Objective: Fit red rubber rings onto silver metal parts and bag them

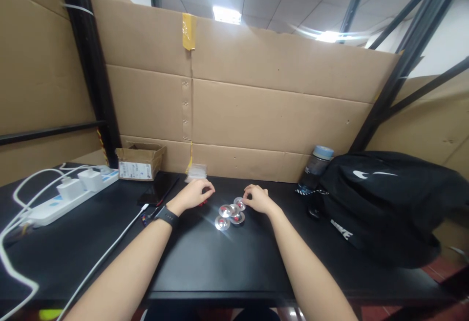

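Several small, round, clear shiny discs with red marks in their middles lie in a loose, overlapping cluster (225,210) on the black table (220,267). My right hand (258,199) is at the far right of the cluster, its thumb and fingertips closed at the edge of one clear disc (239,203). To the left of the discs, my left hand (194,194) hovers low with its fingers curled together. A small red thing (202,203) shows just under its fingertips, partly hidden. Whether the left fingers grip it is unclear. A dark watch (167,216) is on my left wrist.
A white power strip (73,196) with cables, a small open cardboard box (141,162) and a dark phone (156,191) are on the left. Behind my left hand lies a clear plastic packet (197,171). A bottle (315,167) and black bag (381,208) stand right; cardboard (256,116) walls the back.
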A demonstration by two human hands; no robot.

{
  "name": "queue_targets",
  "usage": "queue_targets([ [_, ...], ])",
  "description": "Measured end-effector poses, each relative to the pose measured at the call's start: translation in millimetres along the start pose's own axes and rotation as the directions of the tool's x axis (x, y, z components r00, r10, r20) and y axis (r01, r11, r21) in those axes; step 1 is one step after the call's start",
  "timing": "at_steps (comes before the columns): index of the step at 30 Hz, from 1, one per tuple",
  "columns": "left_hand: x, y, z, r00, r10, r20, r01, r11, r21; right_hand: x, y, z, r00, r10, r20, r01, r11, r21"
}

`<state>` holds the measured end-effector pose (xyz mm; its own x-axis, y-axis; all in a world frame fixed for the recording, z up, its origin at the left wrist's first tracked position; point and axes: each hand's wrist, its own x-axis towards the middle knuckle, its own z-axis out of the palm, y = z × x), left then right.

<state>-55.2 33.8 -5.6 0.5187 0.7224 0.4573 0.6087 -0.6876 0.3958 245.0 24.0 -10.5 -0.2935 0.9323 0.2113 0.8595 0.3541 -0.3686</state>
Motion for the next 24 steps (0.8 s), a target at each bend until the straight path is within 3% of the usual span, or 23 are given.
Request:
queue_targets([
  [4, 2, 23, 4.7, 0.998, 0.064, -0.006, -0.064, 0.997, -0.046, 3, -3, 5, 0.998, -0.004, -0.07, 0.01, 0.996, 0.091],
  [8, 2, 45, 13.8, 0.99, 0.108, -0.09, -0.118, 0.987, -0.108, 4, -15, 7, 0.98, -0.05, -0.192, 0.094, 0.969, 0.23],
  [12, 4, 57, 24.8, 0.976, 0.075, -0.207, -0.112, 0.978, -0.176, 1, -41, 13, 0.949, -0.11, -0.296, 0.238, 0.864, 0.443],
  [15, 5, 57, 28.7, 0.964, 0.053, -0.259, -0.1, 0.98, -0.173, -2, -57, 20, 0.969, -0.091, -0.229, 0.222, 0.723, 0.654],
  [20, 4, 51, 27.4, 0.981, 0.054, -0.189, -0.078, 0.989, -0.123, -6, -67, 28, 0.997, -0.049, -0.066, 0.081, 0.476, 0.875],
  [24, 6, 46, 23.9, 0.986, 0.03, -0.164, -0.055, 0.988, -0.148, -6, -65, 25, 0.993, -0.078, -0.085, 0.111, 0.471, 0.875],
])
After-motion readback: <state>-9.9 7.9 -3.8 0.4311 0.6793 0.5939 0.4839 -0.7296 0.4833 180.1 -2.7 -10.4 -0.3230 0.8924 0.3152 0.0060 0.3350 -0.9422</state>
